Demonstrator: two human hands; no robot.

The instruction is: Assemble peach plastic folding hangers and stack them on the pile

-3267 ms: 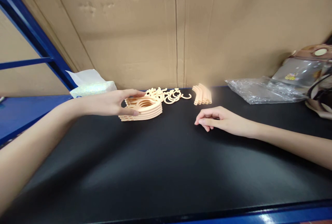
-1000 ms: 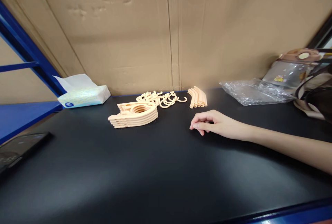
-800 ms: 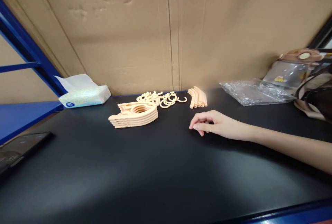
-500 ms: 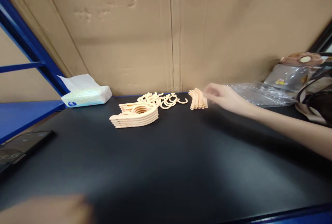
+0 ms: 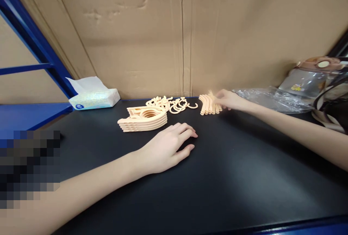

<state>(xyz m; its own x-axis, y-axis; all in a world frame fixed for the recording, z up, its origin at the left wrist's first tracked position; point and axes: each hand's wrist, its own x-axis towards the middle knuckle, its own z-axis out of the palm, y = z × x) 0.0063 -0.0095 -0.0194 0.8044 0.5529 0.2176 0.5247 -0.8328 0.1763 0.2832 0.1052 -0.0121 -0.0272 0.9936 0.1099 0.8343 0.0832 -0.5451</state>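
My left hand [image 5: 170, 148] rests over the black table with its fingers apart and nothing in them. Just beyond it lies a neat stack of peach plastic hanger bodies [image 5: 144, 120], each with a round opening. Behind that stack is a loose heap of peach hanger hooks [image 5: 178, 105]. Farther right, my right hand [image 5: 228, 99] reaches to a row of curved peach hanger arms [image 5: 207, 105]. Its fingers are closed around one arm at the row's right end; the fingertips are slightly blurred and partly hide it.
A tissue pack [image 5: 95, 98] sits at the back left beside a blue metal frame [image 5: 40, 42]. Clear plastic bags [image 5: 266, 99] and a bottle with a brown lid [image 5: 304, 77] stand at the back right. Cardboard [image 5: 136, 39] walls the rear of the table [image 5: 217, 177].
My left hand has come in from the lower left to beside the stack. My right hand stays at the hanger arms, its fingers now closed on one. The view has shifted slightly.
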